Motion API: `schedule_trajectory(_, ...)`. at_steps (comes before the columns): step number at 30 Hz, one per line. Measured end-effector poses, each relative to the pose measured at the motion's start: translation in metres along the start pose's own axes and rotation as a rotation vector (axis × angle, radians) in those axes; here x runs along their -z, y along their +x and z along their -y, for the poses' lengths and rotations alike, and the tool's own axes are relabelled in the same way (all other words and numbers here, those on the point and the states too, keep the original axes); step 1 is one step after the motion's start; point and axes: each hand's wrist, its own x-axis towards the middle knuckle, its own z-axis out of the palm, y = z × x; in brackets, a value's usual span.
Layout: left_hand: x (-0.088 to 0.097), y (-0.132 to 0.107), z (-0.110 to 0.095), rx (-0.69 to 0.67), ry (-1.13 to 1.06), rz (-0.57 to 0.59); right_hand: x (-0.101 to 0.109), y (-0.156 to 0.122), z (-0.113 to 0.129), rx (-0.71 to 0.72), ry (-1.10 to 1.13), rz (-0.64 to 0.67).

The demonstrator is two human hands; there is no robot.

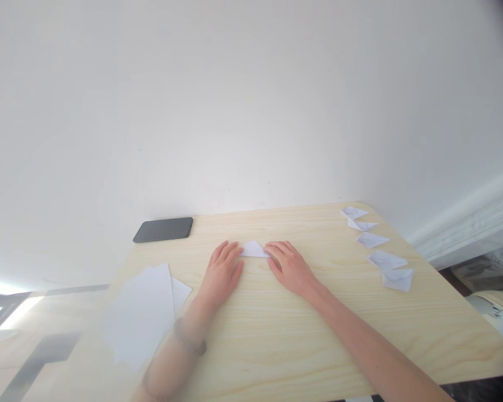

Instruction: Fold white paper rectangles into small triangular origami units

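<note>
A small piece of folded white paper (pixel 254 249) lies on the table between my hands, with a straight near edge and a raised, peaked middle. My left hand (pixel 223 274) has its fingertips on the paper's left end, thumb below the near edge. At the right end, my right hand (pixel 290 267) grips the paper in the same way, fingers bent over it. Both hands cover the paper's ends, so its tips are hidden. A dark band circles my left wrist.
Several folded paper boats (pixel 372 240) stand in a row along the right side of the wooden table (pixel 276 346). A stack of white paper sheets (pixel 145 312) is at the left, beside my left forearm. A black phone (pixel 163 229) lies at the back left, near the white wall (pixel 251 111).
</note>
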Motion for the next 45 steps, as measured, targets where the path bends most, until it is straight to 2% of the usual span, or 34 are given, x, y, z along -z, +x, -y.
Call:
schedule_trajectory(12, -0.003, -0.002, 0.0, 0.006, 0.046, -0.008, -0.002, -0.003, 0.0, -0.033, -0.019, 0.001)
schedule_trajectory(29, -0.005, -0.004, 0.002, -0.02, 0.045, -0.042, -0.002, -0.006, 0.0, -0.005, -0.047, -0.036)
schedule_trajectory(45, 0.002, -0.006, -0.013, -0.005, 0.097, -0.064, -0.001, -0.006, 0.006, 0.016, -0.072, -0.014)
